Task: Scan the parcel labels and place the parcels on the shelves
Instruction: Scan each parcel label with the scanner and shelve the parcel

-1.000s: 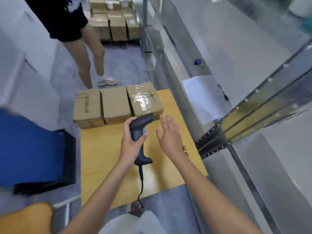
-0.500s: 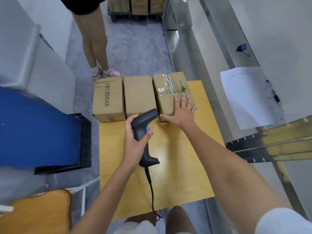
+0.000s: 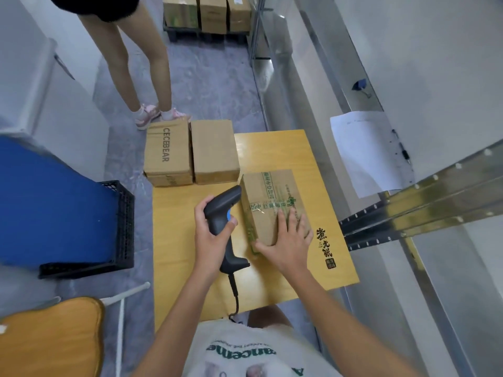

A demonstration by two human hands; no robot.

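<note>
A: A narrow aisle is seen, with a yellow counter (image 3: 190,268) set beside a metal shelf rack (image 3: 424,202). Where is the parcel?

B: The parcel (image 3: 272,205) is lying flat on the counter, apart from two other boxes (image 3: 190,152) that stand touching each other at the far edge. It is held at its near end by the right hand (image 3: 288,240), with the fingers spread over the top and the thumb pressed against the near left corner. That grip is loose and flat, not curled under anything.

A: And the scanner?

B: The scanner (image 3: 221,216) is clamped in the left hand (image 3: 209,235), fingers wrapped round the handle, its nose aimed at the parcel's left side and nearly touching it.

A: What could go wrong from here?

B: No label can be made out on the top face; only green printed tape is seen. A misread is likely if the tape print is scanned in place of the label, and glare from the glossy tape could block a read. The parcel may have to be turned, and with a one-handed flat grip it could be slid or dropped off the counter's right edge.

A: Anything else?

B: The cord (image 3: 234,292) trails over the near edge and could be snagged. A second person's legs (image 3: 141,63) are close to the far boxes, which could be knocked.
</note>
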